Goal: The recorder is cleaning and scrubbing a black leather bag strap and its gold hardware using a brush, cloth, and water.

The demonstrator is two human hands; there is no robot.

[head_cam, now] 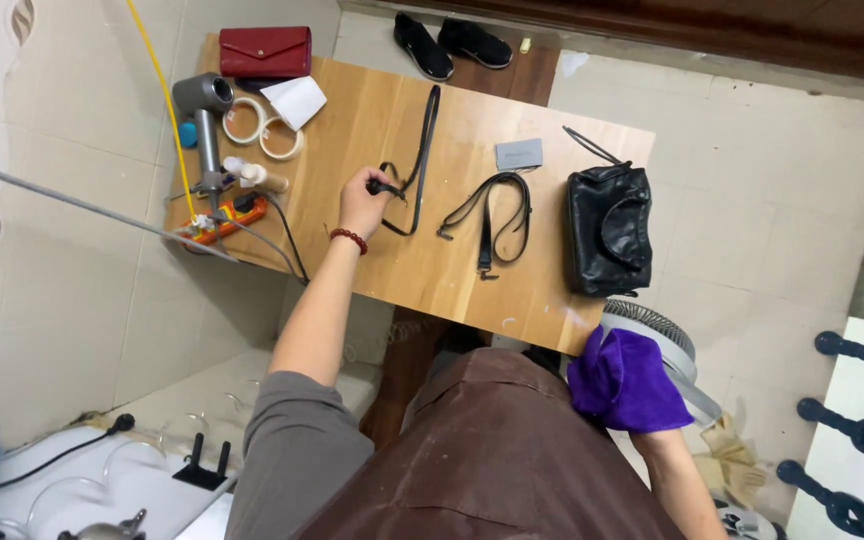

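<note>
**Strap gripped at the table's middle, cloth bundled at the near edge**

A long black strap (pixel 414 160) is held by the left hand (pixel 364 200), fingers curled tight around its lower end; from that grip the strap is seen running up toward twelve o'clock across the wooden table (pixel 372 110). A red bead bracelet (pixel 349 238) is worn on that wrist. The right hand (pixel 624 385) is wrapped entirely in a purple cloth (pixel 620 372), down at about four o'clock from the table's centre, just off the near edge (how tightly it is closed cannot be told, since the fingers are hidden).

A second black strap (pixel 497 215), looped, is laid just at three o'clock of the held one, apart from it. Further toward three o'clock a black leather handbag (pixel 607 230) is set at the table's end. A small grey card (pixel 519 154) is placed above the looped strap. At ten o'clock from the left hand a grey hair dryer (pixel 207 115), two rolls of tape (pixel 260 128) and a red wallet (pixel 265 51) are gathered, with an orange power strip (pixel 224 222) at nine o'clock.
</note>
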